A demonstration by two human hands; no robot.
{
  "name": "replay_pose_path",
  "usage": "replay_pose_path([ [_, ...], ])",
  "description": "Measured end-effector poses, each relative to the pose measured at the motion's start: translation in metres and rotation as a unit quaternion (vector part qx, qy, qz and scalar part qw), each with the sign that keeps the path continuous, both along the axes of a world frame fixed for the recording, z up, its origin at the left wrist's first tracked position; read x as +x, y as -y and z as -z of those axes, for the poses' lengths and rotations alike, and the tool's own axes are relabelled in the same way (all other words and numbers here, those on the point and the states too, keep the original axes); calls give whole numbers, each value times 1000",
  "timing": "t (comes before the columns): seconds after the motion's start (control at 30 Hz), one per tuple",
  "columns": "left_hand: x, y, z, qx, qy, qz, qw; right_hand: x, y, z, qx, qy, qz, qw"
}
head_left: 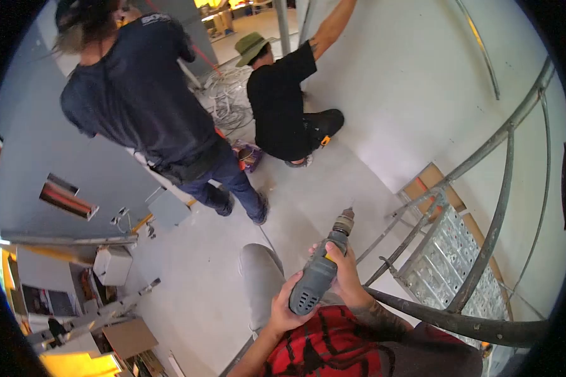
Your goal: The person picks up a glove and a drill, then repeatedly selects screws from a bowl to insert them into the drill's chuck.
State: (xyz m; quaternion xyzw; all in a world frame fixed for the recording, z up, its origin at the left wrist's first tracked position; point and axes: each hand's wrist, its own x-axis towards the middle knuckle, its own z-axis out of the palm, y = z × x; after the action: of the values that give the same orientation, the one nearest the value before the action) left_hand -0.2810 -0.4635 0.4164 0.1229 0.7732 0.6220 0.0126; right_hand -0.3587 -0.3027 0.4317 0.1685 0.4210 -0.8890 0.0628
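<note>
A grey power drill (314, 281) lies across my lap, tilted, with its metal chuck (344, 221) pointing up and away from me. A thin bit seems to stick out of the chuck tip. My left hand (288, 309) cups the rear of the motor housing, near the vent slots. Around the front of the body wraps my right hand (346, 274), with the thumb by a yellow part. The drill hides some fingers of both hands. Beneath it is red and black patterned cloth (327, 342), and my grey-clad knee (261, 276) shows to the left.
Curved metal scaffold tubes (500, 213) and a perforated metal platform (449, 257) stand close on my right. Ahead, one person (144, 94) stands and another in a green hat (277, 103) crouches by the wall. Cables (229, 100) lie on the floor; boxes (113, 265) are at left.
</note>
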Motion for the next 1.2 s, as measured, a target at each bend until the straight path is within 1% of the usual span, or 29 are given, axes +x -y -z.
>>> replay_pose_path([
  [0.07, -25, 5, -3, 11, 37, 49, 998, -6, -3, 3, -9, 11, 49, 999],
  [0.13, -59, 13, -12, 38, 109, 130, 985, -15, -2, 9, -44, 29, 96, 994],
  [0.17, -78, 19, -7, 35, 115, 161, 980, -22, 0, 13, -45, 32, 128, 990],
  [0.23, -112, 34, 9, 91, 158, 228, 957, -34, 14, 30, 26, 35, 132, 990],
  [0.27, -132, 42, 11, 62, 130, 240, 960, -44, 24, 46, 21, 41, 166, 985],
  [0.3, -153, 54, 18, 56, 133, 270, 952, -58, 31, 67, 47, 27, 170, 984],
  [0.37, -186, 85, 39, 107, 185, 270, 939, -69, 45, 87, 71, 27, 193, 978],
  [0.4, -203, 99, 50, 151, 214, 278, 924, -74, 45, 89, 40, 69, 165, 983],
  [0.43, -217, 115, 58, 145, 223, 300, 916, -76, 41, 89, 8, 110, 137, 984],
  [0.47, -231, 126, 51, 176, 270, 300, 898, -73, 31, 46, 236, 100, 84, 963],
  [0.5, -247, 134, 44, 202, 318, 301, 876, -65, 25, 22, 417, 127, 92, 895],
  [0.53, -263, 139, 36, 191, 325, 335, 864, -46, 14, 11, 647, 80, 132, 746],
  [0.57, -274, 143, 35, 181, 336, 360, 851, -37, 9, -30, 710, 47, 207, 671],
  [0.6, -284, 142, 35, 148, 312, 364, 865, -26, 3, -65, 785, 39, 252, 564],
  [0.63, -290, 139, 34, 117, 287, 364, 878, -11, -1, -99, 794, 23, 295, 531],
  [0.67, -295, 136, 30, 80, 277, 374, 881, 2, -3, -132, 857, 25, 294, 423],
  [0.73, -299, 138, 52, 54, 294, 389, 872, 21, -6, -169, 906, 63, 300, 291],
  [0.77, -302, 138, 59, 30, 305, 384, 871, 27, -11, -177, 920, 104, 285, 247],
  [0.8, -301, 135, 53, 4, 285, 385, 878, 36, -20, -170, 939, 120, 239, 216],
  [0.83, -298, 135, 50, -27, 310, 377, 872, 48, -30, -161, 955, 131, 193, 185],
  [0.87, -295, 136, 55, -56, 272, 384, 881, 55, -33, -159, 954, 122, 201, 184],
  [0.9, -293, 139, 60, -85, 231, 380, 892, 58, -34, -154, 958, 130, 174, 189],
  [0.93, -291, 142, 53, -141, 255, 377, 879, 57, -37, -148, 961, 129, 150, 194],
  [0.97, -290, 146, 47, -192, 277, 370, 866, 55, -40, -143, 965, 130, 169, 150],
  [1.0, -285, 154, 63, -168, 295, 350, 873, 52, -43, -138, 964, 129, 181, 144],
  [1.03, -280, 163, 82, -141, 311, 338, 877, 47, -43, -141, 960, 136, 195, 149],
  [1.1, -280, 175, 87, -212, 284, 338, 872, 40, -45, -142, 953, 132, 223, 159],
  [1.17, -277, 198, 134, -227, 310, 312, 869, 35, -46, -144, 952, 111, 240, 157],
  [1.2, -277, 200, 123, -243, 314, 306, 865, 33, -46, -147, 945, 103, 250, 181],
])
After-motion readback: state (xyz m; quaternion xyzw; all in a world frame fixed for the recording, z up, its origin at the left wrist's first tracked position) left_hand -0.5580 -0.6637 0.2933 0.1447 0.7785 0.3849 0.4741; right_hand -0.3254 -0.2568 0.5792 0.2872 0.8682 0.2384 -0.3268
